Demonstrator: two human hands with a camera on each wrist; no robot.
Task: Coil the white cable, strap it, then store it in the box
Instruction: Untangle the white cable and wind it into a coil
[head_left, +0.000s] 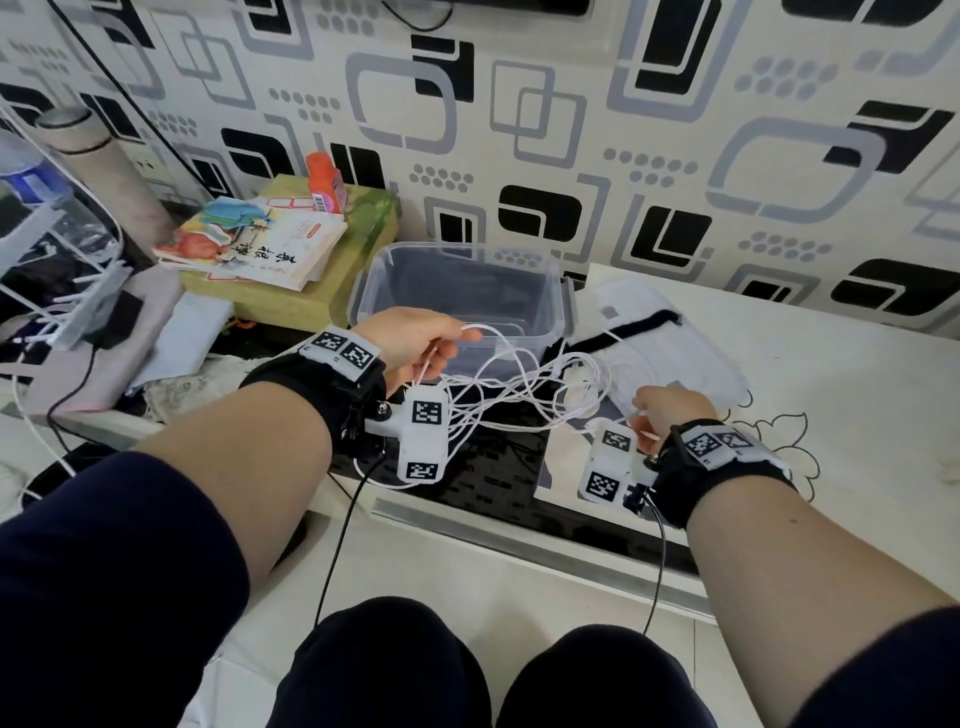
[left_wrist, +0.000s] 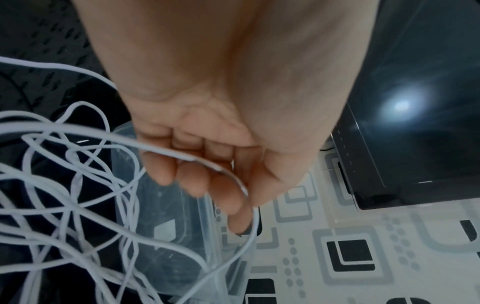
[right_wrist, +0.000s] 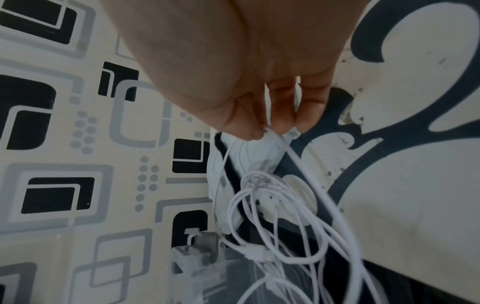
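A thin white cable (head_left: 524, 384) hangs in loose tangled loops between my two hands, above the black glass top. My left hand (head_left: 447, 343) holds one strand, which runs across its curled fingers (left_wrist: 192, 181) and under the thumb. My right hand (head_left: 641, 415) pinches several strands (right_wrist: 270, 131) at its fingertips, and the loops (right_wrist: 275, 205) dangle below it. The clear plastic box (head_left: 556, 291) stands open just behind my left hand, with nothing in it. A black strap (head_left: 636, 323) lies on white sheets to the right of the box.
Books (head_left: 249, 244) and an orange bottle (head_left: 324, 182) sit on a green box at the back left. A thermos (head_left: 98, 156) and cluttered cords lie far left. The white tabletop (head_left: 831, 395) with a flower pattern spreads to the right. A patterned wall stands close behind.
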